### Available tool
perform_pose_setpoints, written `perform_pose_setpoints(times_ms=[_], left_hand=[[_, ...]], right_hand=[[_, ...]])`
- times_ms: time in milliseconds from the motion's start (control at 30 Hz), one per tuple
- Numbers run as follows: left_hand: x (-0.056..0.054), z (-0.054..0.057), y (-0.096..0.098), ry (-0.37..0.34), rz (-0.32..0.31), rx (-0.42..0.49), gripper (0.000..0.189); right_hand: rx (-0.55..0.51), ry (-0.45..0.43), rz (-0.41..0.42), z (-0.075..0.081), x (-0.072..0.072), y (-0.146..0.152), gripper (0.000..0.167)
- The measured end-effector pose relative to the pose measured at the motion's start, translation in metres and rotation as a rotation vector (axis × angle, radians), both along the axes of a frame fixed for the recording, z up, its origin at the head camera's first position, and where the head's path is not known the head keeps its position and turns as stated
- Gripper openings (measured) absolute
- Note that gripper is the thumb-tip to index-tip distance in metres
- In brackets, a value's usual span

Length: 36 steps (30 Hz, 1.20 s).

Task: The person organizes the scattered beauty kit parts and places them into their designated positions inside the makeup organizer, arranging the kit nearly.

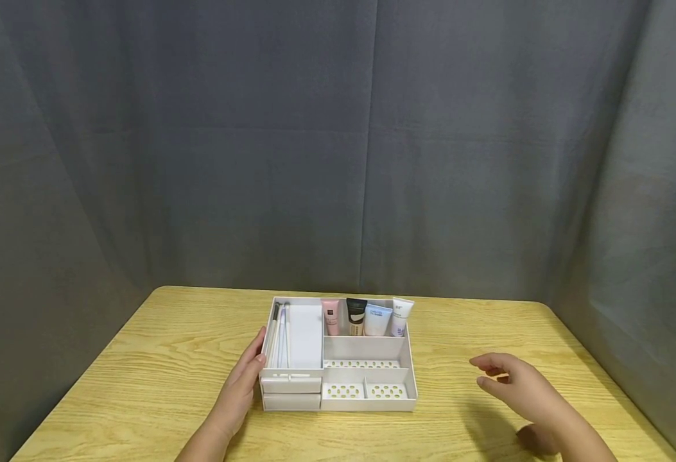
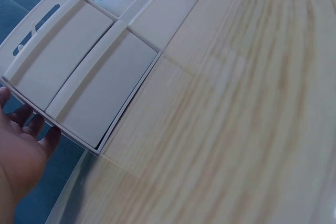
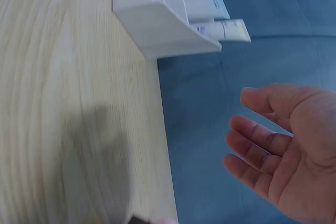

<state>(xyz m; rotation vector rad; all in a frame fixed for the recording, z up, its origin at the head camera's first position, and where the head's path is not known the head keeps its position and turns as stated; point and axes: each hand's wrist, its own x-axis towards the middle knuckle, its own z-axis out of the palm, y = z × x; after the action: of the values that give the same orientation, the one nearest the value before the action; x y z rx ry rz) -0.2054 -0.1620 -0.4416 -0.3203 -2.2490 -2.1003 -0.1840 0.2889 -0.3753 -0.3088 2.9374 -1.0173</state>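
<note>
A white desk organizer (image 1: 366, 405) stands on the wooden table. Along its left side rests my left hand (image 1: 236, 391), and in the left wrist view the fingertips (image 2: 50, 137) touch its edge beside two shut drawers (image 2: 107, 72). Several slim makeup brushes (image 1: 282, 337) lie in the long left compartment. At the back right stand a pink tube (image 1: 331, 317), a black-topped tube (image 1: 357, 316), a light blue tube (image 1: 377, 319) and a white tube (image 1: 401, 316). My right hand (image 1: 519, 385) hovers right of the organizer, fingers loosely bent, holding nothing.
The front right compartments of the organizer have perforated floors (image 1: 388, 391). The pale wooden table (image 1: 158, 385) extends on both sides of it. Dark grey curtains (image 1: 257, 192) hang behind and at both sides.
</note>
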Motion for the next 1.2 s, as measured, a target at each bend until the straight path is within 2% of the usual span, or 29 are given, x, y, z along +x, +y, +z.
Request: perform_pose_setpoints(times_ms=[100, 333, 567, 700, 833, 1000, 1200], left_hand=[[0.000, 0.000, 0.000, 0.003, -0.002, -0.001, 0.057], [-0.002, -0.001, -0.001, -0.003, -0.004, 0.007, 0.059], [-0.003, -0.001, -0.002, -0.001, -0.014, 0.002, 0.059], [-0.003, -0.002, -0.002, -0.006, -0.013, 0.006, 0.058], [-0.003, -0.002, -0.002, -0.012, -0.013, 0.013, 0.058], [-0.002, -0.001, -0.001, -0.013, -0.004, 0.016, 0.057], [-0.001, -0.001, 0.000, -0.003, -0.009, 0.008, 0.057]], right_hand=[[0.029, 0.008, -0.021, -0.002, 0.004, 0.013, 0.035], [0.108, 0.096, -0.042, -0.012, 0.014, 0.041, 0.033], [0.060, -0.040, -0.050, -0.020, 0.023, 0.061, 0.039], [0.097, -0.096, -0.073, -0.026, 0.025, 0.068, 0.040], [0.096, -0.203, -0.120, -0.031, 0.024, 0.073, 0.051], [0.069, -0.266, -0.120, -0.039, 0.024, 0.079, 0.058], [0.027, -0.297, -0.066, -0.045, 0.025, 0.088, 0.065]])
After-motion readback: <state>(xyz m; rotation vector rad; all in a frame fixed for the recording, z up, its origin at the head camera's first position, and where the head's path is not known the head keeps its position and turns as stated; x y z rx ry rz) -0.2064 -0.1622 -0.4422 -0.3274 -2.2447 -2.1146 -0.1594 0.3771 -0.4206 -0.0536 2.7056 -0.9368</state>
